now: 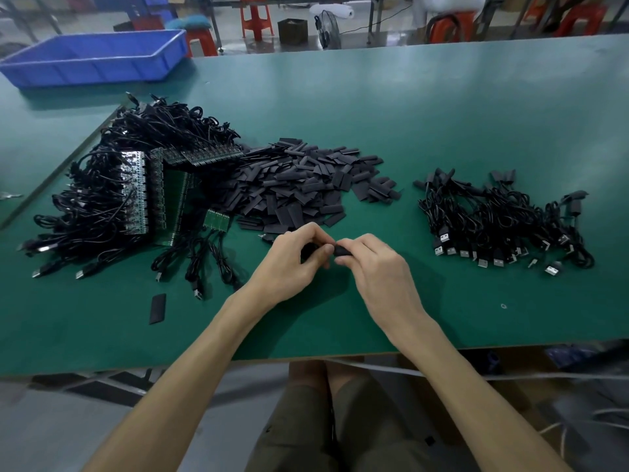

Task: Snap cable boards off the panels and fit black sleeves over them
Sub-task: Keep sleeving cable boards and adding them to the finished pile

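Left hand (pixel 289 264) and right hand (pixel 371 267), fingers curled, pinch a matte black sleeve (pixel 342 251) over the green table (pixel 442 114).

On the table (pixel 442 114) before me: panels with cables (pixel 136 185) at left, sleeve heap (pixel 306 185) in the middle, sleeved cables (pixel 493 216) at right (a tray (pixel 95 59) sits behind, far left).
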Demonstrator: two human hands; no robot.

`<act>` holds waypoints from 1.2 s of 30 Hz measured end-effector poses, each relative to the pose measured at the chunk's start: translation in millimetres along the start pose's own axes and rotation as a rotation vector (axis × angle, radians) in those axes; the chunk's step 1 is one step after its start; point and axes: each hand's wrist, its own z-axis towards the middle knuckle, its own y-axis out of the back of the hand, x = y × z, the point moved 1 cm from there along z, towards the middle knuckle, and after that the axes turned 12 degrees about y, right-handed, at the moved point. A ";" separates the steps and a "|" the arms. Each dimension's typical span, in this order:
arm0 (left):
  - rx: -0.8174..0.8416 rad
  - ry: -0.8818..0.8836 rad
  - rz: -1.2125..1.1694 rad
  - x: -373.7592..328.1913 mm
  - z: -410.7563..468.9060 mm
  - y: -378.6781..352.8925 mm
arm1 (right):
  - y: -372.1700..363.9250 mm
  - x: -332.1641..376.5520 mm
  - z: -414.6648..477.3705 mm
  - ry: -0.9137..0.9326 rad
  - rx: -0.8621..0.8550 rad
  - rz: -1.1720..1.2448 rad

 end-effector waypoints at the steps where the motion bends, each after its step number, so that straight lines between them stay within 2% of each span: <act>1: 0.002 -0.003 0.005 -0.3 -0.1 -0.4 | 0.1 0.4 0.2 0.000 0.006 0.004; 6: -0.013 -0.014 0.045 -1.8 -0.7 -2.8 | 1.0 -3.5 1.5 -0.050 -0.035 0.082; 9: -0.071 -0.033 0.186 -0.6 -0.3 -2.8 | 0.9 -6.7 3.0 -0.104 -0.090 0.152; 20: -0.033 -0.048 0.266 1.5 -1.7 -4.6 | 0.3 -8.9 0.6 -0.061 -0.059 0.203; 30: -0.057 -0.058 0.290 -2.5 -4.0 -5.1 | 1.0 -4.1 -0.7 -0.005 -0.085 0.151; 36: -0.055 -0.041 0.268 -1.1 -3.0 -5.1 | 0.1 -2.0 -2.4 0.056 -0.109 -0.001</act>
